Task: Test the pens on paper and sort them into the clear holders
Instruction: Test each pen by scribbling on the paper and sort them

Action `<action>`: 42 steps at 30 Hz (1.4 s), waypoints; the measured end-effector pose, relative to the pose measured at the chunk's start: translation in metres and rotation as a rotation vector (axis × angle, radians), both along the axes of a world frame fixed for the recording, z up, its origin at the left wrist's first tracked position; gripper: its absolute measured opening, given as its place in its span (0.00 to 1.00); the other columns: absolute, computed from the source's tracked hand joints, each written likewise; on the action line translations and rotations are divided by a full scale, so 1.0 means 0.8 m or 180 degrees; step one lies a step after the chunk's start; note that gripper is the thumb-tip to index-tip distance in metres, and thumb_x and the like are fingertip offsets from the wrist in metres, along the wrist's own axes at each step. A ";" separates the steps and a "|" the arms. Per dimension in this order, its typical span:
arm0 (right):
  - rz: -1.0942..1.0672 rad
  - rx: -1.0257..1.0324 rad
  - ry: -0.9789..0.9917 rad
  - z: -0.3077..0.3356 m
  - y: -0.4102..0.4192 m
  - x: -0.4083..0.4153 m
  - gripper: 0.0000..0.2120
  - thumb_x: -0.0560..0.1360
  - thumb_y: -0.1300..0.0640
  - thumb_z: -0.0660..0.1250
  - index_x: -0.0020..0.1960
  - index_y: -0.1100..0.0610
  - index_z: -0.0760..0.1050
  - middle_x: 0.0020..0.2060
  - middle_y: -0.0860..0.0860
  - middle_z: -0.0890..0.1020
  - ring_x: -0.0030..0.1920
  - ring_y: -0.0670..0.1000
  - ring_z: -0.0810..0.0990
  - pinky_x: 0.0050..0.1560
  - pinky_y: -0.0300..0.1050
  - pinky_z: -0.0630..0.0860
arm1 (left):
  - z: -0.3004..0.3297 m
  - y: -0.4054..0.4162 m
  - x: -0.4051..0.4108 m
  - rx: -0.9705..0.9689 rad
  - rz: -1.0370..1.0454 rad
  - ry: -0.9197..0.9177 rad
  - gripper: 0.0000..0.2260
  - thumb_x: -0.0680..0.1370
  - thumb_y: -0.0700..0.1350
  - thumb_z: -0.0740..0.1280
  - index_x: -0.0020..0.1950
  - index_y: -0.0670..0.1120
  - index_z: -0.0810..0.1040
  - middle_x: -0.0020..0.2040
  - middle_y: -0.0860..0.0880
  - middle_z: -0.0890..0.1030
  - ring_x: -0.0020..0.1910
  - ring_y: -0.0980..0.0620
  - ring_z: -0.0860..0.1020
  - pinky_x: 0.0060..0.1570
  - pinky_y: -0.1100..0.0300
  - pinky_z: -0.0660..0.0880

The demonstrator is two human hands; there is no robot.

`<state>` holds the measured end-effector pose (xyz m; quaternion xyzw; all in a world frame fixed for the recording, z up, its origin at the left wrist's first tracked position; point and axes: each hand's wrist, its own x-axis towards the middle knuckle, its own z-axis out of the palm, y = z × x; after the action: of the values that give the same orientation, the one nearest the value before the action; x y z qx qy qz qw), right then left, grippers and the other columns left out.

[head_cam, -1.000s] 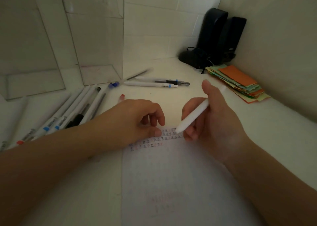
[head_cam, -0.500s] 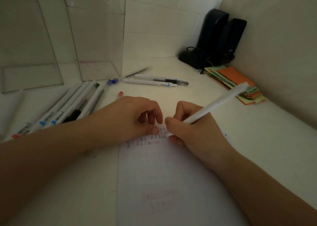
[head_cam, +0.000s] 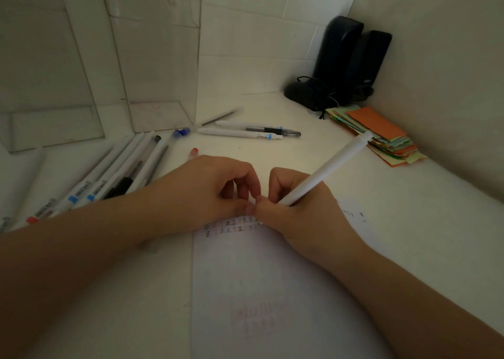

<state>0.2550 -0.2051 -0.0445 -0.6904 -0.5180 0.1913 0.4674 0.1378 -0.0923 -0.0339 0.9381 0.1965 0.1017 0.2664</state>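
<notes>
Testing step: right hand [head_cam: 297, 217] is gripping white pen [head_cam: 327, 167], writing on paper [head_cam: 272, 277] that the loosely curled left hand [head_cam: 207, 192], holding nothing, is steadying; sorting into clear holders [head_cam: 161, 58] is pending.

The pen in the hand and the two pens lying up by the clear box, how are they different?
The held pen is tilted up in the right hand, tip at the paper; the two pens lie flat, untouched. The held pen looks all white; those two show blue and dark parts. All have white barrels.
</notes>
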 end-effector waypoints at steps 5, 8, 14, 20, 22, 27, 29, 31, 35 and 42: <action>0.0016 0.0017 -0.0027 0.001 -0.001 0.002 0.16 0.67 0.67 0.69 0.29 0.64 0.63 0.21 0.51 0.66 0.23 0.44 0.64 0.23 0.33 0.62 | 0.000 0.000 0.000 -0.0051 -0.0019 -0.0070 0.08 0.70 0.50 0.68 0.37 0.61 0.71 0.36 0.60 0.75 0.39 0.69 0.72 0.71 0.50 0.42; 0.0042 -0.0019 -0.0066 0.001 -0.001 0.001 0.15 0.67 0.67 0.69 0.28 0.64 0.64 0.21 0.49 0.66 0.23 0.44 0.65 0.24 0.32 0.63 | -0.001 0.001 -0.002 -0.0071 -0.0025 -0.0099 0.07 0.70 0.51 0.68 0.37 0.61 0.71 0.36 0.60 0.75 0.40 0.69 0.72 0.70 0.49 0.43; 0.0021 0.0010 -0.0072 0.001 -0.001 0.002 0.14 0.67 0.66 0.69 0.30 0.66 0.64 0.23 0.55 0.67 0.24 0.45 0.65 0.24 0.34 0.63 | -0.001 0.000 0.001 -0.0044 0.0002 -0.0035 0.08 0.71 0.50 0.68 0.37 0.61 0.70 0.35 0.61 0.75 0.39 0.70 0.72 0.71 0.50 0.42; 0.0020 -0.0022 -0.0069 0.000 -0.001 0.001 0.15 0.67 0.64 0.70 0.29 0.62 0.65 0.22 0.52 0.69 0.24 0.44 0.67 0.25 0.34 0.66 | 0.001 -0.001 -0.001 -0.0056 0.0015 0.0012 0.07 0.71 0.51 0.67 0.38 0.61 0.70 0.35 0.60 0.74 0.40 0.70 0.71 0.72 0.49 0.43; 0.0039 -0.0047 -0.0112 0.000 -0.002 0.000 0.15 0.67 0.65 0.69 0.28 0.61 0.64 0.22 0.50 0.68 0.23 0.44 0.66 0.25 0.33 0.65 | 0.001 -0.001 -0.001 -0.0079 0.0004 0.0012 0.07 0.71 0.51 0.68 0.38 0.61 0.71 0.35 0.60 0.74 0.39 0.70 0.71 0.72 0.49 0.43; -0.0109 0.0145 0.0177 0.007 -0.004 0.003 0.12 0.68 0.63 0.69 0.31 0.63 0.68 0.23 0.53 0.71 0.24 0.44 0.67 0.24 0.34 0.65 | 0.000 0.000 -0.002 -0.0068 -0.0037 -0.0014 0.06 0.72 0.51 0.68 0.41 0.60 0.71 0.37 0.60 0.75 0.40 0.70 0.71 0.72 0.50 0.43; -0.0266 0.0324 0.0554 0.015 -0.005 0.005 0.09 0.69 0.57 0.71 0.36 0.61 0.74 0.27 0.52 0.79 0.25 0.44 0.73 0.26 0.34 0.69 | -0.002 0.000 -0.003 -0.0074 -0.0025 -0.0125 0.05 0.74 0.51 0.65 0.43 0.61 0.71 0.38 0.60 0.75 0.41 0.69 0.72 0.72 0.49 0.45; -0.0362 0.0467 0.0870 0.020 -0.005 0.006 0.10 0.68 0.49 0.68 0.41 0.57 0.77 0.29 0.53 0.82 0.24 0.44 0.74 0.25 0.34 0.70 | -0.003 -0.001 -0.002 -0.0189 0.0046 -0.0364 0.04 0.77 0.51 0.60 0.45 0.61 0.70 0.38 0.60 0.76 0.41 0.69 0.72 0.69 0.50 0.55; -0.0514 0.0551 0.0330 0.015 -0.003 0.004 0.11 0.76 0.53 0.60 0.43 0.61 0.74 0.27 0.56 0.75 0.24 0.41 0.73 0.27 0.27 0.67 | 0.001 -0.005 -0.006 -0.0575 -0.0092 -0.1137 0.08 0.75 0.59 0.53 0.50 0.60 0.69 0.40 0.59 0.77 0.36 0.59 0.74 0.39 0.68 0.68; -0.0385 0.0015 -0.0334 0.008 0.000 0.011 0.13 0.76 0.67 0.60 0.43 0.51 0.60 0.32 0.43 0.68 0.30 0.26 0.69 0.30 0.25 0.68 | 0.005 -0.017 -0.011 -0.0555 -0.1317 -0.0891 0.20 0.69 0.63 0.64 0.59 0.61 0.71 0.44 0.63 0.74 0.38 0.61 0.72 0.46 0.66 0.67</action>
<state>0.2635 -0.2049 -0.0384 -0.7284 -0.4996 0.1250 0.4519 0.1290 -0.1056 -0.0299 0.9086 -0.0302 0.1564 0.3860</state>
